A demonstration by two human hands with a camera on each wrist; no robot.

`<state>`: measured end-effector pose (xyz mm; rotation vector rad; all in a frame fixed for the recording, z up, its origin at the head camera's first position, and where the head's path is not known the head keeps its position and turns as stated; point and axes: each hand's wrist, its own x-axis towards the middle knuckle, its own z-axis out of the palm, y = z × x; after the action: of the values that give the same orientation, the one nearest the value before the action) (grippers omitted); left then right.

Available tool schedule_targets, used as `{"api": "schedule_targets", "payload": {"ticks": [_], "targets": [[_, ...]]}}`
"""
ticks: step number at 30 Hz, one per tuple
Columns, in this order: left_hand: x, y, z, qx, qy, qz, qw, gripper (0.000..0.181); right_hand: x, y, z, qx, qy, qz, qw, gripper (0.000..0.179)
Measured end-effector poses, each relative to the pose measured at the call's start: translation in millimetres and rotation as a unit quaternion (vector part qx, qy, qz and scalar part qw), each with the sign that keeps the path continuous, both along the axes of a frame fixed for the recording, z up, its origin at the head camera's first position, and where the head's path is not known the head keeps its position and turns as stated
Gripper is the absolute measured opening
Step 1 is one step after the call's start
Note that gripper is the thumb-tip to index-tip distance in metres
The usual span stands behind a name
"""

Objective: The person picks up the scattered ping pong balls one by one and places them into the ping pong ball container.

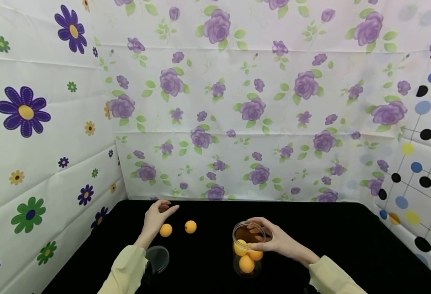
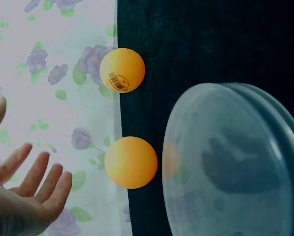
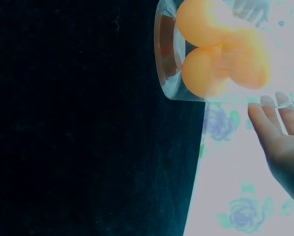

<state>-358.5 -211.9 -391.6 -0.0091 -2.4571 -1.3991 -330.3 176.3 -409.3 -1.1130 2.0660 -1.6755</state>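
In the head view a clear jar (image 1: 247,270) stands upright on the black table with several orange ping-pong balls (image 1: 246,264) inside. My right hand (image 1: 279,243) holds it near the mouth, thumb and fingers round its side. The right wrist view shows the fingertips (image 3: 265,110) against the jar's wall. My left hand (image 1: 157,218) hovers just above one loose orange ball (image 1: 166,230), with nothing between its spread fingers. A second loose ball (image 1: 190,227) lies a little to the right; printing marks it in the left wrist view.
A clear round lid (image 1: 158,259) lies on the black tabletop (image 1: 204,261) beside the left forearm. It looms large in the left wrist view. Flower-patterned cloth walls (image 1: 215,163) rise behind and at the left, and a dotted cloth (image 1: 417,204) hangs on the right.
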Motion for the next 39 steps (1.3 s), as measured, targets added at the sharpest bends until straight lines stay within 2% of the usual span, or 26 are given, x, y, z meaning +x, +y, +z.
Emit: {"api": "schedule_targets", "payload": {"ticks": [6, 11, 17, 26, 39], "targets": [[3.5, -5.7, -2.0, -0.027, -0.013, 0.033, 0.9990, 0.054, 0.6, -0.2, 0.3, -0.003, 0.001, 0.002, 1.0000, 0.054], [6.9, -9.5, -5.5, -0.045, -0.038, 0.042, 0.9974, 0.050, 0.3, -0.2, -0.3, -0.006, -0.001, 0.007, 1.0000, 0.053], [7.6, -13.4, -11.1, -0.056, -0.053, 0.044, 0.9961, 0.048, -0.6, -0.8, -1.5, -0.009, -0.002, 0.009, 0.9999, 0.053], [5.8, -18.3, -18.9, -0.037, -0.084, 0.036, 0.9951, 0.048, 1.4, -1.0, -0.5, -0.005, 0.004, 0.000, 1.0000, 0.054], [3.5, -20.6, -25.6, -0.032, -0.104, 0.035, 0.9934, 0.048, 3.7, -1.3, 2.0, -0.009, 0.001, 0.004, 1.0000, 0.053]]}}
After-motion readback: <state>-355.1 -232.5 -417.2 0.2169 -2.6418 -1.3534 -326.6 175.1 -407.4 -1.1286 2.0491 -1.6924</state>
